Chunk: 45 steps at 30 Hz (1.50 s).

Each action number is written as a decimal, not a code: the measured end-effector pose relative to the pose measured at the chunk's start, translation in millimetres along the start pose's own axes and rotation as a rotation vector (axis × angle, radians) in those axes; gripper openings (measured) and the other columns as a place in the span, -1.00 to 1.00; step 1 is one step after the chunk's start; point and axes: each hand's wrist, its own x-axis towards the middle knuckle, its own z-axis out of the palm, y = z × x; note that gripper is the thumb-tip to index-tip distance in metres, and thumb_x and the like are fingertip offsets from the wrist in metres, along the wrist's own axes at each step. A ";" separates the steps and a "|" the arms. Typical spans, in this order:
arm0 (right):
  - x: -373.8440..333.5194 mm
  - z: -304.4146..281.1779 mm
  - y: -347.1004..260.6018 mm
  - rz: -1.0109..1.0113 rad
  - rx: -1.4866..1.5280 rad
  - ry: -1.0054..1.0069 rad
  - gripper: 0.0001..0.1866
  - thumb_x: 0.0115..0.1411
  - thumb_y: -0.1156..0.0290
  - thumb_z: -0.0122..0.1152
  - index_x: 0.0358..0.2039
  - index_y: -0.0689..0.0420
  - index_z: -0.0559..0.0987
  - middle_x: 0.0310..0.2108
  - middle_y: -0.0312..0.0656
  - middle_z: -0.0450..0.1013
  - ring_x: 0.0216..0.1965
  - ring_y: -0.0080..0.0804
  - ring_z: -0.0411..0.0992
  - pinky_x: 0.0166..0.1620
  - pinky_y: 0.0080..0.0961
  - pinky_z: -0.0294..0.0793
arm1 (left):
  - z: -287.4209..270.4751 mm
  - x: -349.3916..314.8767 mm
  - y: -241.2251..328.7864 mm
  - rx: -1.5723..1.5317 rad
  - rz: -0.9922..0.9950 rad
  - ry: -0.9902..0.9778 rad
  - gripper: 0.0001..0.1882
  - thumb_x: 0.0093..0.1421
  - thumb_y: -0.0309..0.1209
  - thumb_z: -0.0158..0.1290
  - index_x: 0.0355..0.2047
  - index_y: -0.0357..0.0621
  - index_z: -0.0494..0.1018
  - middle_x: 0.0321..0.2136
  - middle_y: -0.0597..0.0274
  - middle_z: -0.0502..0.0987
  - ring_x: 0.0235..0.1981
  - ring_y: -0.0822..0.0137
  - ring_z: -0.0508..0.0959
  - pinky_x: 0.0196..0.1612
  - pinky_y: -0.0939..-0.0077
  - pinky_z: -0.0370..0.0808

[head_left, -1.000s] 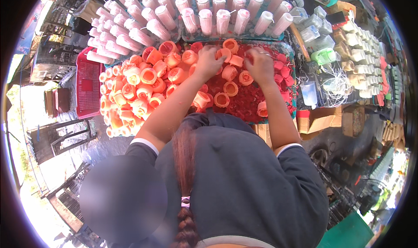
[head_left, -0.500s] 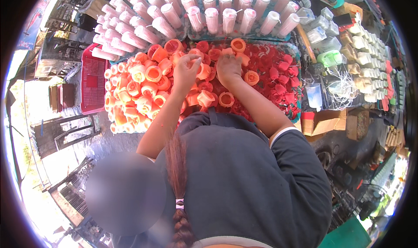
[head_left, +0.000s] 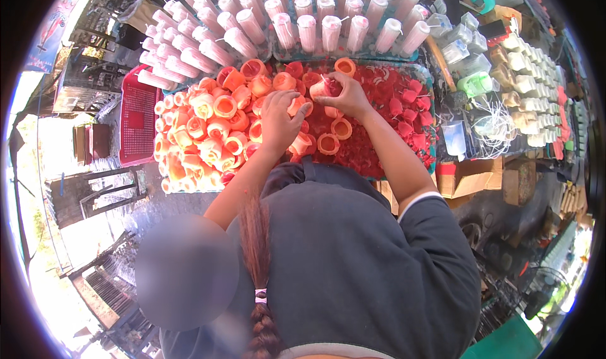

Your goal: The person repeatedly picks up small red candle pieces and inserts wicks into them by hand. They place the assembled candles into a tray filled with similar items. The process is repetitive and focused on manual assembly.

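Note:
My right hand (head_left: pixel 349 98) is closed, thumb and fingers round an orange rose-shaped wax cup (head_left: pixel 319 90). Dark red wax shows at that cup's top. My left hand (head_left: pixel 279 120) has its fingers stretched and thumb apart, just over another orange cup (head_left: pixel 295 105); I cannot tell whether it touches that cup. Many orange rose-shaped wax cups (head_left: pixel 225 106) crowd the left of the work surface, some with red inside. Near my right wrist sit two ring-like orange cups, one a round-mouthed cup (head_left: pixel 328 144). Small red wax pieces with pale wicks (head_left: pixel 409 115) lie to the right.
Rows of pale pink pillar candles (head_left: pixel 307 31) stand along the far side. A red plastic basket (head_left: pixel 137 118) is at the left. On the right are clear plastic containers (head_left: pixel 464 43), a bundle of white string (head_left: pixel 493 129), pale moulded trays (head_left: pixel 524 84) and a cardboard box (head_left: pixel 470 177).
My right hand has turned, and the cup in it now shows. My left hand has moved nearer and right, its fingers stretching out. An orange cup by my right wrist has shifted nearer and left.

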 end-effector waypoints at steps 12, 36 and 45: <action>-34.9 31.5 -41.3 -0.084 0.325 -0.036 -0.18 -0.08 0.40 0.41 0.19 0.19 0.21 0.06 -0.15 0.31 -0.01 -0.56 0.30 0.03 -0.55 0.32 | -1.0 4.3 1.9 -1.012 -0.584 -0.004 -0.69 0.16 -0.34 0.10 -0.15 -0.27 0.43 -0.30 0.22 0.54 -0.30 0.47 0.54 -0.26 0.62 0.51; -42.9 43.6 -81.6 0.139 1.483 0.162 -0.56 0.31 0.06 -0.22 0.00 0.12 0.39 -0.20 -0.26 0.44 -0.27 -0.56 0.45 -0.34 -0.52 0.52 | -23.2 9.6 46.0 -0.429 -0.023 0.176 -0.58 0.04 -0.31 0.21 -0.13 -0.33 0.48 -0.44 0.21 0.57 -0.49 0.48 0.54 -0.45 0.58 0.47; -36.2 46.0 -41.1 0.167 1.603 0.026 -0.51 0.24 -0.04 -0.13 -0.09 0.12 0.43 -0.23 -0.25 0.46 -0.26 -0.51 0.47 -0.26 -0.57 0.52 | -21.9 10.7 48.0 -0.354 0.240 0.167 -0.65 0.11 -0.32 0.13 -0.16 -0.31 0.49 -0.38 0.09 0.56 -0.48 0.28 0.57 -0.42 0.53 0.46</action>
